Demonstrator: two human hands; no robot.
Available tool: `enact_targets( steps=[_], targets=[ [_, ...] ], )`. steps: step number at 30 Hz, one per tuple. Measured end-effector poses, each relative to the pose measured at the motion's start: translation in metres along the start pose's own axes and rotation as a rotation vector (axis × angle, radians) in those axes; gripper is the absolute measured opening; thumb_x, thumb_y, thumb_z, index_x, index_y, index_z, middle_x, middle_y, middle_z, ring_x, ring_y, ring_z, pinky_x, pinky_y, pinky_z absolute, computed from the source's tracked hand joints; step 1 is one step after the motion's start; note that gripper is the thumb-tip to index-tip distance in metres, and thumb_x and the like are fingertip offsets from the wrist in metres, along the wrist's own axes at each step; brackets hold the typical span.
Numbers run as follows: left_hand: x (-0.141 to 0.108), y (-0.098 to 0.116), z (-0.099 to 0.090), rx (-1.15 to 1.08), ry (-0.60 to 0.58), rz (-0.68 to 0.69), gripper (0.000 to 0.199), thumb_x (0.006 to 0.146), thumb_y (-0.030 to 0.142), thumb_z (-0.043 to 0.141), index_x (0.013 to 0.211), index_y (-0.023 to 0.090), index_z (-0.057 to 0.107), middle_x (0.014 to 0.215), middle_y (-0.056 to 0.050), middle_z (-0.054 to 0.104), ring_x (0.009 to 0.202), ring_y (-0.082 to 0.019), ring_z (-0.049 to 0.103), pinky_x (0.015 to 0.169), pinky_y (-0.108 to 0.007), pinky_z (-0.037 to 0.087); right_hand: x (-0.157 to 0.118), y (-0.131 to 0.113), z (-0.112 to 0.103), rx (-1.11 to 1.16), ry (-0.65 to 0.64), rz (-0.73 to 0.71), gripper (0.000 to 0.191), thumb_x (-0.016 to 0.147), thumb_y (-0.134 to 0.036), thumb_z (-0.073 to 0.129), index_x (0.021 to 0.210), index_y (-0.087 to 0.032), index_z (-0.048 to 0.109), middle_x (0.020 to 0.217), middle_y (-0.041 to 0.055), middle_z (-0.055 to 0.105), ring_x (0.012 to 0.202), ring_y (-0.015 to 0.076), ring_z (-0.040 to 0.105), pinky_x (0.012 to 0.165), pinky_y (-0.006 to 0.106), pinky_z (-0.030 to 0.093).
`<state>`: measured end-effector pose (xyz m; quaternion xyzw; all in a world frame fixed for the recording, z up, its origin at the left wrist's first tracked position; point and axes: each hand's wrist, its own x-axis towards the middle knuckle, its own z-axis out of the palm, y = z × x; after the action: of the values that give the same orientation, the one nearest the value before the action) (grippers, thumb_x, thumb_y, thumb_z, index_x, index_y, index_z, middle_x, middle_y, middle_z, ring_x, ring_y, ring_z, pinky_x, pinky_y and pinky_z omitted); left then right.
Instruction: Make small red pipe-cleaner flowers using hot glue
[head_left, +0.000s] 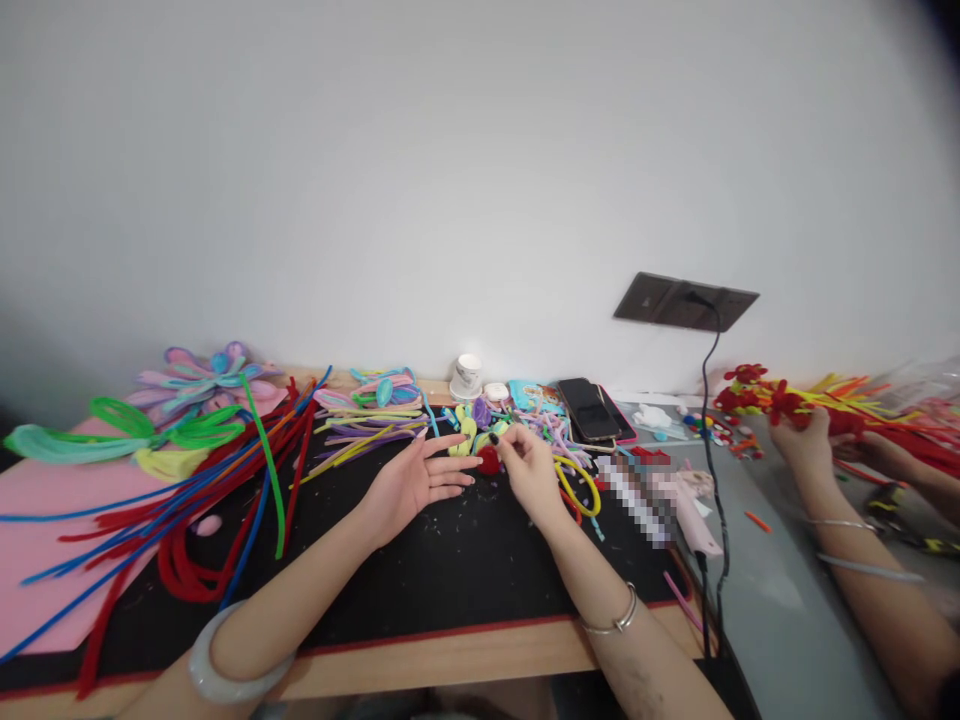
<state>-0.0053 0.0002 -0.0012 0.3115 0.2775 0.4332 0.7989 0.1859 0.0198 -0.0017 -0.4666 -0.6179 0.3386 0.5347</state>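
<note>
Palm up and fingers stretched apart, my left hand point(411, 482) is over the black mat point(420, 590) and appears to hold nothing. My right hand point(531, 470) faces it, thumb and forefinger pinched together; whatever is between them is too small to make out. A fuzzy red ball-like piece point(489, 460) shows between the two hands, just below the right fingertips. I cannot tell whether it is touched or lies on the mat. Behind the hands are pale yellow fuzzy pieces point(463, 436) and a bundle of purple and yellow pipe cleaners point(371, 438). A yellow pipe-cleaner loop point(577, 490) lies beside my right wrist.
Red, blue and green pipe cleaners point(272, 470) and pipe-cleaner flowers point(199, 432) cover the left side. A paper cup point(466, 375), phone point(587, 408) and pink glue gun point(694, 515) with cord stand around. At right, another person's hands point(806, 445) handle red pipe-cleaner work.
</note>
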Motion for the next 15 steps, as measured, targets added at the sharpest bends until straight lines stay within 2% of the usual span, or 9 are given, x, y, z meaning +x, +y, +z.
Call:
enact_targets(
  steps=[2, 4, 7, 11, 13, 15],
  targets=[
    [0.000, 0.000, -0.001, 0.012, -0.004, 0.014, 0.051, 0.093, 0.042, 0.031, 0.123, 0.008, 0.053, 0.108, -0.021, 0.069, 0.084, -0.024, 0.068, 0.078, -0.035, 0.047, 0.004, 0.004, -0.004, 0.033, 0.080, 0.028, 0.025, 0.083, -0.032, 0.052, 0.063, -0.019, 0.045, 0.056, -0.0058, 0.039, 0.050, 0.0092, 0.035, 0.049, 0.022, 0.030],
    [0.000, 0.000, -0.002, 0.020, -0.018, 0.012, 0.052, 0.092, 0.043, 0.031, 0.125, 0.008, 0.052, 0.108, -0.021, 0.069, 0.083, -0.024, 0.068, 0.077, -0.035, 0.047, 0.006, 0.007, -0.007, 0.062, 0.092, 0.069, 0.028, 0.086, -0.038, 0.046, 0.066, -0.019, 0.046, 0.054, -0.0066, 0.036, 0.046, 0.0086, 0.031, 0.044, 0.021, 0.027],
    [0.001, 0.000, -0.002, 0.033, -0.051, -0.035, 0.057, 0.091, 0.048, 0.030, 0.128, 0.009, 0.049, 0.103, -0.021, 0.071, 0.077, -0.023, 0.068, 0.075, -0.036, 0.047, 0.005, 0.008, -0.003, 0.095, -0.015, 0.131, 0.032, 0.086, -0.044, 0.047, 0.070, -0.017, 0.055, 0.048, -0.0071, 0.037, 0.039, 0.0080, 0.030, 0.039, 0.021, 0.025],
    [0.001, -0.003, -0.002, 0.034, -0.120, -0.102, 0.062, 0.088, 0.056, 0.031, 0.125, 0.010, 0.052, 0.097, -0.021, 0.072, 0.074, -0.024, 0.068, 0.073, -0.036, 0.047, -0.001, 0.002, 0.005, 0.103, -0.216, 0.187, 0.025, 0.076, -0.040, 0.063, 0.074, -0.016, 0.064, 0.056, -0.0026, 0.054, 0.041, 0.0080, 0.040, 0.039, 0.021, 0.029],
    [0.001, -0.004, -0.002, 0.039, -0.141, -0.130, 0.063, 0.087, 0.059, 0.032, 0.120, 0.011, 0.056, 0.094, -0.021, 0.073, 0.073, -0.025, 0.068, 0.071, -0.036, 0.047, -0.002, -0.002, 0.006, 0.070, -0.271, 0.189, 0.024, 0.074, -0.038, 0.066, 0.067, -0.016, 0.064, 0.057, -0.0017, 0.056, 0.043, 0.0081, 0.040, 0.041, 0.021, 0.029],
    [0.001, -0.004, -0.002, 0.043, -0.145, -0.146, 0.063, 0.086, 0.060, 0.034, 0.115, 0.011, 0.058, 0.091, -0.020, 0.073, 0.071, -0.025, 0.068, 0.069, -0.036, 0.047, -0.002, -0.004, 0.004, 0.019, -0.282, 0.155, 0.030, 0.075, -0.038, 0.066, 0.056, -0.016, 0.059, 0.051, -0.0026, 0.052, 0.044, 0.0080, 0.038, 0.043, 0.022, 0.028]
  ],
)
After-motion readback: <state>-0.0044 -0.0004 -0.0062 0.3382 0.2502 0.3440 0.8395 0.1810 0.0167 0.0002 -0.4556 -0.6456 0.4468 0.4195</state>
